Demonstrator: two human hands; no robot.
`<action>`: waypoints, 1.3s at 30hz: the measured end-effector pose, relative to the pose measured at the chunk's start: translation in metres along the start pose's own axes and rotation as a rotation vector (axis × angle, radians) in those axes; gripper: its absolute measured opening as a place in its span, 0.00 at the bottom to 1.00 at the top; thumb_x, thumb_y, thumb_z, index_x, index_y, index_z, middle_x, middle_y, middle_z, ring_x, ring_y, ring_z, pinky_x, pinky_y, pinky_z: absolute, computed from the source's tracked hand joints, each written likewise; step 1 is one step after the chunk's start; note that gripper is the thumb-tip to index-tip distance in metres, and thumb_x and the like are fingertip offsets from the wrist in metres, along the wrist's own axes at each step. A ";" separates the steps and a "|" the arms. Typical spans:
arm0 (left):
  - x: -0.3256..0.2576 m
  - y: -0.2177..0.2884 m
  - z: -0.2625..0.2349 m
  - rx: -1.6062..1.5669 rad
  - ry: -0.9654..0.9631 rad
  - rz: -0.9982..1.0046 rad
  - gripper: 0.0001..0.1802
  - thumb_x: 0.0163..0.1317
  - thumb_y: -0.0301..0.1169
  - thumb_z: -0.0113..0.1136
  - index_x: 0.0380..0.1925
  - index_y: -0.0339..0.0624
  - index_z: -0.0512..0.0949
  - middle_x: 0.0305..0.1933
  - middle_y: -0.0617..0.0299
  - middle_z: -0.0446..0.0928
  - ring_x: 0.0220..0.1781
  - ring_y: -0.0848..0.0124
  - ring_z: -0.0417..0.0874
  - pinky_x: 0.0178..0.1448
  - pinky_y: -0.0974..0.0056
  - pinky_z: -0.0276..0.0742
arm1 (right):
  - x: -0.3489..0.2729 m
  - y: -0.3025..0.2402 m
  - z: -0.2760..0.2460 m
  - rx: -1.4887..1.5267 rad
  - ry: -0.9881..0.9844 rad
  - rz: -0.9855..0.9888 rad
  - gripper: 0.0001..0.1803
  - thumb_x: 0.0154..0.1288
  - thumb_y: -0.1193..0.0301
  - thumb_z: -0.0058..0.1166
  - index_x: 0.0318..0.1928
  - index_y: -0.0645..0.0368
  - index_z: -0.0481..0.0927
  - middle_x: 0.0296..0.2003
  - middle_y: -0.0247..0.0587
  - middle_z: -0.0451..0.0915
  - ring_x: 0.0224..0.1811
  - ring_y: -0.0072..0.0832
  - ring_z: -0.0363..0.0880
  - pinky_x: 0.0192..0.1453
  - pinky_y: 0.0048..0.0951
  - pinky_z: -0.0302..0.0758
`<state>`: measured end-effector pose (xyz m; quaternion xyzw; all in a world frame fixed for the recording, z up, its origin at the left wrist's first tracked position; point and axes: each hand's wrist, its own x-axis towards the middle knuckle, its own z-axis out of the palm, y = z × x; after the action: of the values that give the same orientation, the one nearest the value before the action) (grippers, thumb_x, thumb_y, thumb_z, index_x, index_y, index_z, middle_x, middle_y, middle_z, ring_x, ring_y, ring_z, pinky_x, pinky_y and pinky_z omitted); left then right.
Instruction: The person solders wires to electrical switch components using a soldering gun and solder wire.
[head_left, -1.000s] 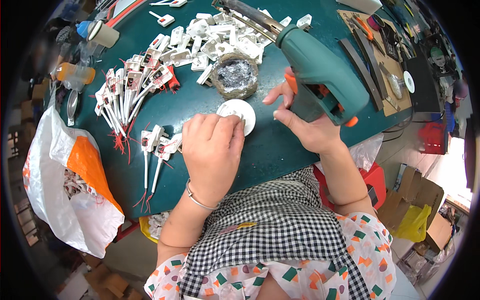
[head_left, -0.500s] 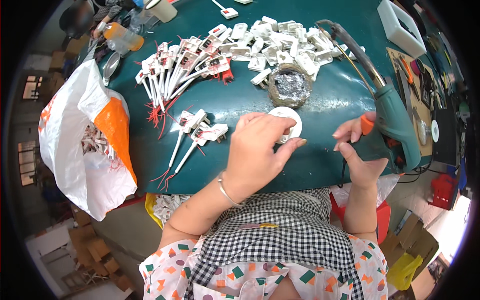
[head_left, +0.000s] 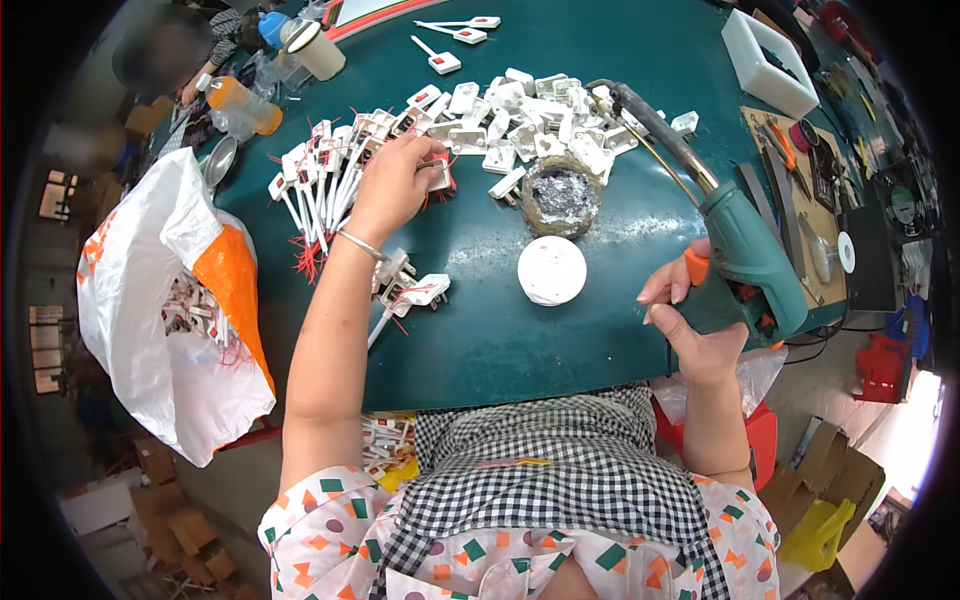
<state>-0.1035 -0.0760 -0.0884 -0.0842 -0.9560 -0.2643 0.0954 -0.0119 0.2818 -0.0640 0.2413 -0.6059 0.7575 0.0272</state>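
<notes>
Left hand (head_left: 395,185) pinched on white switch part (head_left: 438,176), upper centre, beside wired pile (head_left: 320,185) for easy picking. Right hand (head_left: 690,320) wrapped on green soldering gun (head_left: 745,250), right, tip raised clear. Solder pot (head_left: 562,195) between, within reach.

Small white switch part (head_left: 438,176) with a red bit, pinched in the fingertips of the left hand (head_left: 392,185), sits at the right edge of the row of similar white parts with red wires (head_left: 325,190) fanned on the green table. Green soldering gun (head_left: 745,255), orange trigger, is gripped in the right hand (head_left: 690,320) at the table's right edge, its long dark barrel angled up-left toward the heap of white parts.
</notes>
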 end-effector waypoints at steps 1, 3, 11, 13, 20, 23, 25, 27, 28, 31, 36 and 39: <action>0.002 0.002 -0.003 0.021 -0.017 0.037 0.14 0.55 0.21 0.60 0.43 0.41 0.81 0.39 0.55 0.79 0.45 0.53 0.81 0.50 0.53 0.77 | 0.001 -0.001 0.000 -0.006 0.006 0.000 0.35 0.58 0.83 0.63 0.64 0.62 0.62 0.34 0.37 0.68 0.37 0.33 0.80 0.33 0.27 0.81; 0.002 0.008 -0.007 -0.013 -0.013 0.060 0.14 0.56 0.21 0.60 0.43 0.41 0.81 0.39 0.55 0.78 0.43 0.55 0.81 0.49 0.55 0.77 | 0.002 -0.002 0.004 0.006 0.030 0.025 0.35 0.58 0.84 0.62 0.65 0.62 0.62 0.34 0.37 0.68 0.37 0.33 0.80 0.33 0.27 0.81; -0.005 0.034 -0.027 -0.513 0.113 0.087 0.17 0.60 0.14 0.58 0.49 0.40 0.80 0.43 0.61 0.73 0.42 0.72 0.77 0.46 0.69 0.80 | 0.007 0.006 0.022 0.072 -0.045 -0.054 0.37 0.56 0.88 0.59 0.65 0.62 0.61 0.35 0.37 0.68 0.40 0.36 0.81 0.36 0.27 0.82; -0.015 0.065 -0.034 -0.668 0.134 0.153 0.16 0.62 0.15 0.58 0.50 0.36 0.78 0.46 0.62 0.72 0.47 0.74 0.76 0.49 0.70 0.80 | 0.009 -0.004 0.033 0.018 0.010 0.069 0.37 0.56 0.90 0.58 0.66 0.62 0.61 0.35 0.37 0.69 0.43 0.38 0.81 0.37 0.28 0.82; -0.064 0.151 -0.015 -0.755 0.102 0.269 0.11 0.53 0.21 0.70 0.33 0.37 0.77 0.41 0.59 0.72 0.40 0.72 0.77 0.44 0.70 0.78 | 0.025 -0.010 0.060 0.115 0.134 0.044 0.30 0.57 0.82 0.65 0.58 0.64 0.64 0.38 0.37 0.72 0.46 0.28 0.81 0.47 0.28 0.81; -0.076 0.163 -0.012 -0.665 0.094 0.263 0.11 0.48 0.21 0.73 0.30 0.39 0.79 0.41 0.57 0.72 0.38 0.69 0.78 0.42 0.68 0.79 | 0.017 -0.011 0.057 0.033 0.174 0.120 0.40 0.55 0.83 0.67 0.66 0.65 0.60 0.39 0.40 0.71 0.43 0.28 0.81 0.51 0.34 0.83; -0.083 0.171 -0.013 -0.464 0.067 0.242 0.12 0.46 0.21 0.73 0.31 0.40 0.81 0.43 0.57 0.72 0.41 0.67 0.78 0.41 0.63 0.80 | 0.013 -0.010 0.054 -0.050 0.149 0.198 0.40 0.55 0.85 0.66 0.66 0.66 0.60 0.39 0.40 0.71 0.42 0.27 0.81 0.49 0.31 0.83; -0.085 0.171 -0.011 -0.441 0.047 0.264 0.13 0.45 0.21 0.73 0.33 0.40 0.81 0.44 0.56 0.72 0.43 0.64 0.79 0.40 0.60 0.80 | 0.009 -0.005 0.055 -0.007 0.170 0.156 0.40 0.55 0.86 0.65 0.67 0.66 0.60 0.42 0.41 0.72 0.43 0.26 0.81 0.49 0.29 0.82; -0.083 0.169 -0.011 -0.324 0.035 0.337 0.14 0.45 0.20 0.72 0.34 0.41 0.82 0.44 0.56 0.72 0.42 0.65 0.79 0.40 0.62 0.82 | 0.006 -0.003 0.052 -0.021 0.131 0.167 0.41 0.55 0.86 0.65 0.67 0.66 0.59 0.44 0.41 0.73 0.42 0.25 0.81 0.49 0.29 0.82; -0.085 0.172 -0.012 -0.222 0.014 0.376 0.15 0.44 0.17 0.71 0.34 0.39 0.82 0.45 0.55 0.72 0.40 0.63 0.80 0.40 0.62 0.83 | 0.003 -0.004 0.056 -0.041 0.116 0.192 0.41 0.56 0.86 0.65 0.68 0.66 0.59 0.47 0.41 0.73 0.42 0.24 0.80 0.50 0.29 0.81; -0.089 0.165 -0.018 -0.598 -0.101 0.227 0.09 0.56 0.22 0.66 0.32 0.38 0.73 0.51 0.56 0.74 0.42 0.67 0.77 0.44 0.65 0.77 | -0.002 -0.004 0.061 -0.046 0.152 0.176 0.41 0.57 0.85 0.64 0.69 0.65 0.59 0.45 0.39 0.73 0.41 0.22 0.78 0.51 0.29 0.80; -0.100 0.167 -0.004 -1.238 -0.119 -0.188 0.09 0.63 0.23 0.61 0.39 0.38 0.71 0.53 0.56 0.74 0.46 0.74 0.75 0.46 0.66 0.76 | -0.005 -0.004 0.062 -0.066 0.091 0.167 0.41 0.57 0.86 0.64 0.69 0.64 0.58 0.42 0.37 0.72 0.42 0.21 0.77 0.51 0.28 0.80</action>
<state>0.0292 0.0520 -0.0261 -0.0540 -0.6329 -0.7709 -0.0481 0.0148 0.2262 -0.0533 0.1542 -0.6468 0.7469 -0.0007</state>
